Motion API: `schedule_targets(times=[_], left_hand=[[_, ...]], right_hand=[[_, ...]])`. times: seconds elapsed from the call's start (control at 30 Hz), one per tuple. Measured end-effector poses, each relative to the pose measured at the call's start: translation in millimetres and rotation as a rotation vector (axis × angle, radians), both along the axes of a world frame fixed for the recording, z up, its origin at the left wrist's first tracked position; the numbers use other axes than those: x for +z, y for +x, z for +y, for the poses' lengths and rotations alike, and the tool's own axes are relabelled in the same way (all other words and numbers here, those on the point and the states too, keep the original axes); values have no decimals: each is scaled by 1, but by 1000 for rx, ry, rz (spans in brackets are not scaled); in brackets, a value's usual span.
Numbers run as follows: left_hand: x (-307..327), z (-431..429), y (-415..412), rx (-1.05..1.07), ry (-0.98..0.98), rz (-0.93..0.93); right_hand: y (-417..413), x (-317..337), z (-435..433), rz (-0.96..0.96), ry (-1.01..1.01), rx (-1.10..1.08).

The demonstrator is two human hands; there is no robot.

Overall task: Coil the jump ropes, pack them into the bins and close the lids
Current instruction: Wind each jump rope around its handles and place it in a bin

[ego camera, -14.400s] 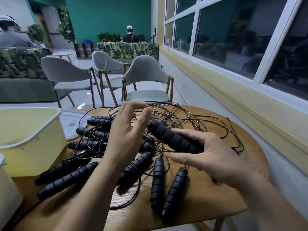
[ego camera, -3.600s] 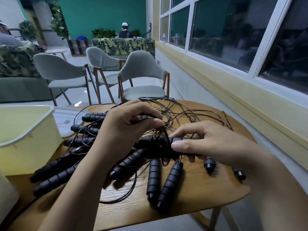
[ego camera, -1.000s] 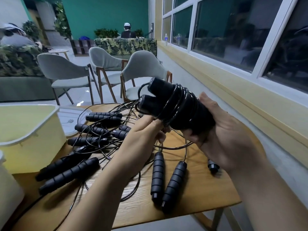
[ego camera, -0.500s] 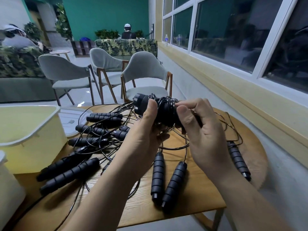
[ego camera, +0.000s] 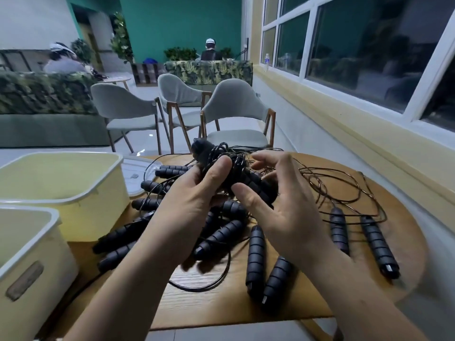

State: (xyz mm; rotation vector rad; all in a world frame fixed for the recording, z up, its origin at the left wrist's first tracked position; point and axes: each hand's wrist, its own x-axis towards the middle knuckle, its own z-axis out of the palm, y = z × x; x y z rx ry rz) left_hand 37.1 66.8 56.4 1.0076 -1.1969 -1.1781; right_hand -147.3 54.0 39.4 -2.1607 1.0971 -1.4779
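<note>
Left hand [ego camera: 194,205] tight around rope bundle [ego camera: 250,180]

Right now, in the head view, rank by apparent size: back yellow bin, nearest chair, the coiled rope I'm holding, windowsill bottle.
1. Back yellow bin.
2. Nearest chair and coiled rope: look alike, rope partly covered.
3. Windowsill bottle, smallest.

Nearer bin [ego camera: 46,257] cropped (left edge); rope bundle [ego camera: 258,185] partly hidden.

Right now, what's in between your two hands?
In the head view, a wound-up jump rope sits between the left hand and the right hand; both hold it.
</note>
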Motion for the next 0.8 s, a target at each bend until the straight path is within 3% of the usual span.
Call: schedule_targets(times=[0.37,0.8], left_hand=[[33,40,111,242,-32,-500],[60,90,248,393,47,-815]], right_hand=[[84,6,8,86,165,300],[198,-12,29,354,90,518]])
